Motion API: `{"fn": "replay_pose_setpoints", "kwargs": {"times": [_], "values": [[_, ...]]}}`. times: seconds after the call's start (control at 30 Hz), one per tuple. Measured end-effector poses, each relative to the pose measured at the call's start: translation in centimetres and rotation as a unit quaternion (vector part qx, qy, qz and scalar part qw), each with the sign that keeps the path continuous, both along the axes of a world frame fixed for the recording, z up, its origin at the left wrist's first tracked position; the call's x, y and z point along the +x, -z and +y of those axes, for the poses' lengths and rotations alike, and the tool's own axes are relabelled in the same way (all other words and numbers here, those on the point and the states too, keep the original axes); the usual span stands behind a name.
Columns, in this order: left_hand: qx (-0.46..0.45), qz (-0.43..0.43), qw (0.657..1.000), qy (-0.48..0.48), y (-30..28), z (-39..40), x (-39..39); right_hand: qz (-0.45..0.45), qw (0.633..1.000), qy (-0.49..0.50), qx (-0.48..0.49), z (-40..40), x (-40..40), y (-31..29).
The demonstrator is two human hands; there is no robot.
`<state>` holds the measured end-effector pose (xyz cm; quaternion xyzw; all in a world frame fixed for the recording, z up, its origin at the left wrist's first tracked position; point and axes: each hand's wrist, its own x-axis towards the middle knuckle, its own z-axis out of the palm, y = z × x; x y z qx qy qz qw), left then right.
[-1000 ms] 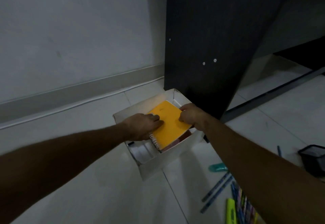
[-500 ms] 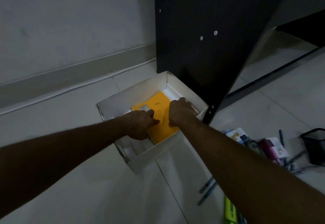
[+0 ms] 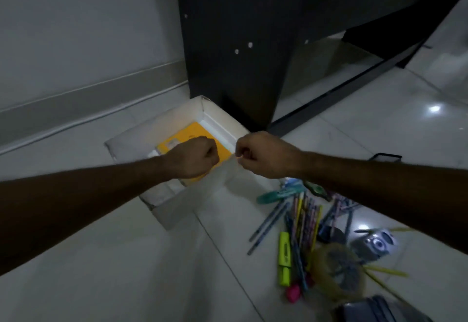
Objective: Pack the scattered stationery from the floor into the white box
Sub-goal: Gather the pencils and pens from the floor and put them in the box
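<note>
Both hands, left (image 3: 193, 157) and right (image 3: 263, 154), hover clenched with nothing in their grip; the yellow notebook (image 3: 192, 135) lies inside the white box (image 3: 220, 119). Scattered pens (image 3: 301, 218) could roll away if grabbed carelessly.

Matt cardboard white box (image 3: 222, 121) sits on glossy tiled floor (image 3: 379, 124).

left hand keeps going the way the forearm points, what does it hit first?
Probably the yellow spiral notebook in the white cardboard box; the left hand hovers over it, fingers curled. Height above it is unclear from one view.
</note>
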<state>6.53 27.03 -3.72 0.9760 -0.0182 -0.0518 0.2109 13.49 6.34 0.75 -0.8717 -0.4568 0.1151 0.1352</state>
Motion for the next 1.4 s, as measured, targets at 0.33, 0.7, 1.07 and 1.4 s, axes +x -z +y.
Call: {"fn": "replay_pose_setpoints", "kwargs": {"times": [0.33, 0.7, 1.07, 1.4], "values": [[0.001, 0.057, 0.990, 0.127, 0.4, -13.1, -0.6, 0.084, 0.966, 0.219, -0.112, -15.2, -0.9, 5.0], [-0.050, 0.169, 0.980, 0.093, 6.9, -20.2, 1.5, 0.120, 0.945, 0.282, -0.112, -16.5, -1.0, 11.3], [-0.067, 0.124, 0.988, 0.062, 11.0, -22.0, 3.0, 0.174, 0.933, 0.286, -0.129, -15.6, -0.7, 12.4], [-0.055, 0.091, 0.992, 0.068, 10.9, -22.4, 2.7, 0.296, 0.834, 0.453, 0.108, -18.5, 0.6, 9.8]]}}
